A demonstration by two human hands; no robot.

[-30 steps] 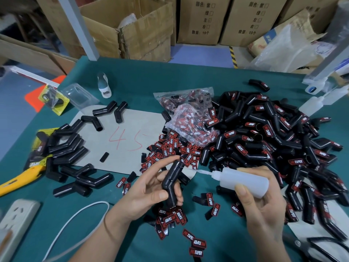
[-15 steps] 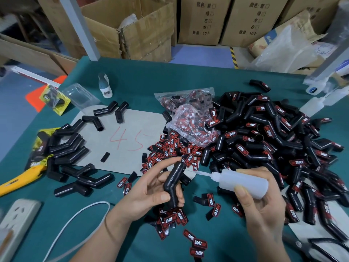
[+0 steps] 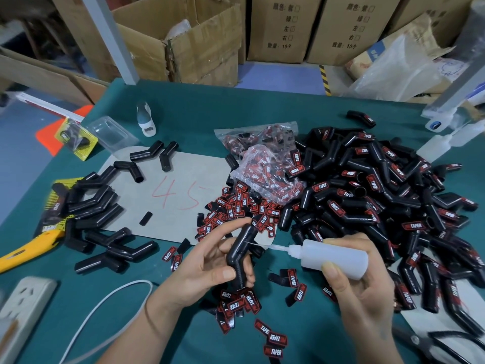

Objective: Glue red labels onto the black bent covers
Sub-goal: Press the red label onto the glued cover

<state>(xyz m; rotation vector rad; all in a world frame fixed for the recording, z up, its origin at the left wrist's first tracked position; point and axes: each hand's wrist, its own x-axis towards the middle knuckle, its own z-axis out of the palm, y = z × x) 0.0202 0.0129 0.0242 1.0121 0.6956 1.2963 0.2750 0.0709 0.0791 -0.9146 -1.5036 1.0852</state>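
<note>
We see left hand [image 3: 207, 269] pinching one black bent cover [image 3: 240, 254]; right hand [image 3: 364, 287] grips one glue bottle [image 3: 333, 254], nozzle touching cover

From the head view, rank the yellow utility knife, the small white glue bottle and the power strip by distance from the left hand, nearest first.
1. Power strip, lower left, table edge.
2. Yellow utility knife, far left of the left hand.
3. Small white glue bottle, standing at the table's back.
</note>
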